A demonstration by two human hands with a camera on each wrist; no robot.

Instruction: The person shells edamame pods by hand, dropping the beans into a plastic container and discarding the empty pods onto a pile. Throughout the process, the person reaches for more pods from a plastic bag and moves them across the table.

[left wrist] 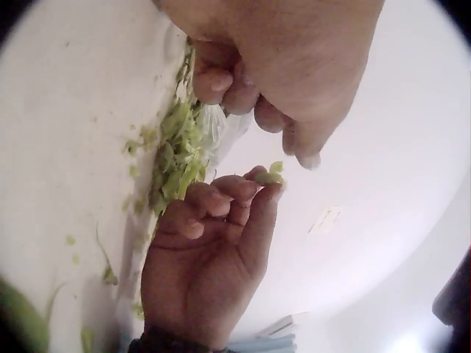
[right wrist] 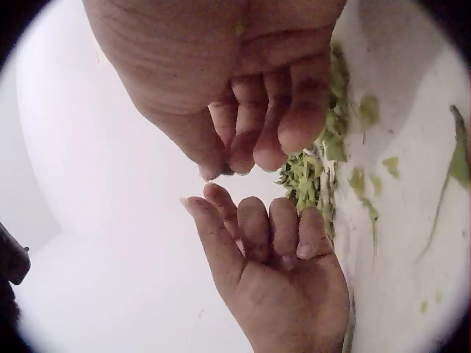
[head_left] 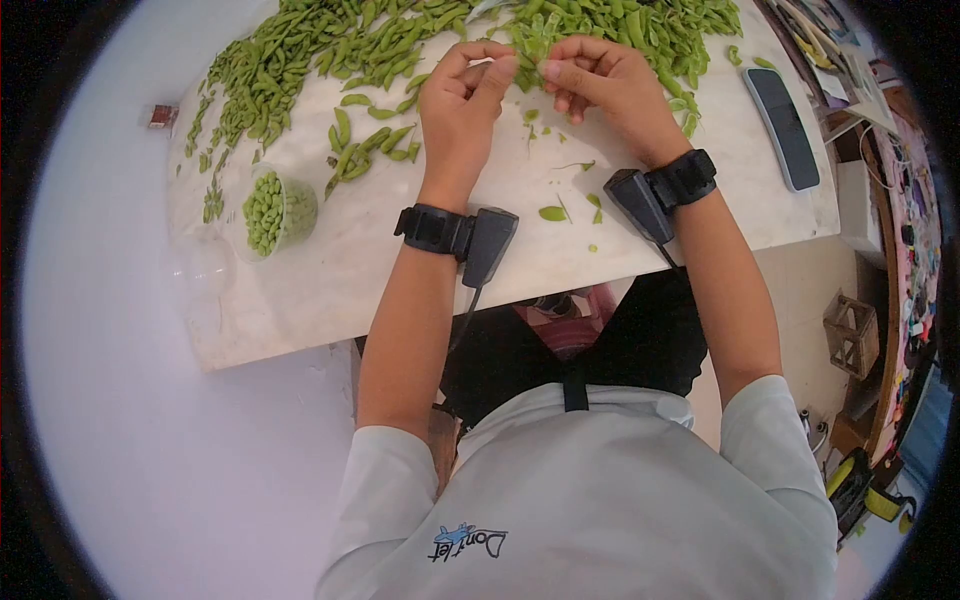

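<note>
My right hand [head_left: 630, 105] pinches a small green piece of edamame pod [left wrist: 272, 177] between thumb and forefinger, clearest in the left wrist view. Facing it across a short gap is my left hand [head_left: 462, 115], its fingers curled and its thumb close to the forefinger. I cannot tell whether anything sits between those left fingertips. Both hands are over the far middle of the white table [head_left: 380, 290], in front of a heap of split green husks [head_left: 535, 40]. Whole edamame pods [head_left: 265, 85] are spread to the left of it, with several loose pods [head_left: 352, 160] beside my left hand.
A clear plastic cup [head_left: 300, 212] of shelled green beans [head_left: 265, 215] stands at the left. A phone [head_left: 782, 128] lies near the right edge. Small husk scraps [head_left: 552, 213] dot the tabletop between my forearms. Each wrist wears a black strap with a camera.
</note>
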